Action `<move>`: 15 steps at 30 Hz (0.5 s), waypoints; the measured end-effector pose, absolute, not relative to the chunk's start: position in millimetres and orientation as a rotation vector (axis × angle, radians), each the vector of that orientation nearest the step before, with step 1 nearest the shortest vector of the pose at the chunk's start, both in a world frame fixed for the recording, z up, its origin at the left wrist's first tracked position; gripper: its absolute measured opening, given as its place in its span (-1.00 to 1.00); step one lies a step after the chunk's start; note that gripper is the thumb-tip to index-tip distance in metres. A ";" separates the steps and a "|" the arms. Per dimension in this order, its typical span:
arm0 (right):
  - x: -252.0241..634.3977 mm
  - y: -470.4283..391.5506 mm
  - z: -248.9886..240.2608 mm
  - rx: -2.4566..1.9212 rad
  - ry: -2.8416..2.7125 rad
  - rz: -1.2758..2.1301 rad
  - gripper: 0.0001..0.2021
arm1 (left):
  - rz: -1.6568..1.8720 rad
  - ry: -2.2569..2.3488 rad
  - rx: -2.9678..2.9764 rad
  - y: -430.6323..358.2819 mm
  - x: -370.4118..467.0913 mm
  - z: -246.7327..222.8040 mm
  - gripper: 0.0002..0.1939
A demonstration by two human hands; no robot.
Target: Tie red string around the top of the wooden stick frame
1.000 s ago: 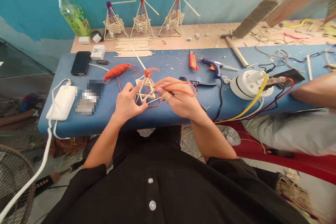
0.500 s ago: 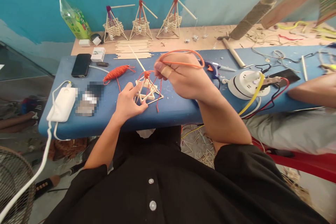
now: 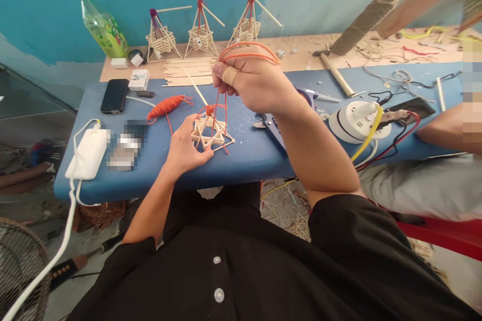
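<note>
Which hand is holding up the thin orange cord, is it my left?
No, the right hand holds the thin orange cord raised, while the left hand grips the pale wooden stick frame.

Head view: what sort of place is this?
Probably a small craft workshop: the left hand steadies a stick frame, three similar stick models stand by the wall, and a hammer lies further right.

Behind the one orange cord bundle (image 3: 165,109) we count three stick towers (image 3: 203,35) and one bottle (image 3: 105,32); to its right, one stick frame (image 3: 214,139) and one hammer (image 3: 339,76); to its left, one black device (image 3: 114,96).
</note>
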State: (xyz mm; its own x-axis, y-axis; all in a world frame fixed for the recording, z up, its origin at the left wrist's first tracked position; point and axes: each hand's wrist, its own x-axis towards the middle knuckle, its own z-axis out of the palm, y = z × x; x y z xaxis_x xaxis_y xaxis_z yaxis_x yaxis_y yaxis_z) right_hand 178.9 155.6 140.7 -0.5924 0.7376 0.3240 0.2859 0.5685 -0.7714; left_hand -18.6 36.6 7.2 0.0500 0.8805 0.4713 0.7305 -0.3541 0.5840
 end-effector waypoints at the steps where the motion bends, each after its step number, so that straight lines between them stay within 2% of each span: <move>1: 178.8 154.7 141.9 -0.816 -2.164 0.911 -0.62 | 1.199 1.688 2.091 36.5 -18.2 6.7 -0.18; 4: 177.1 148.3 149.1 -0.831 -2.180 0.918 -0.64 | 1.242 1.748 2.026 36.7 -18.4 4.0 -0.13; 15: 169.8 155.9 159.0 -0.965 -2.160 0.985 -0.63 | 1.266 1.715 1.978 38.4 -20.8 -0.7 -0.18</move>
State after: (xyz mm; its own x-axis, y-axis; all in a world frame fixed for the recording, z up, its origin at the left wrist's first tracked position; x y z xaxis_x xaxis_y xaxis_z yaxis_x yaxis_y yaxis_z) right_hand 169.8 155.9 159.0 -0.5764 0.7935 0.1953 0.3728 0.4680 -0.8012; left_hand -20.8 38.4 -0.7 -0.0603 0.8922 0.4476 0.6904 -0.2866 0.6643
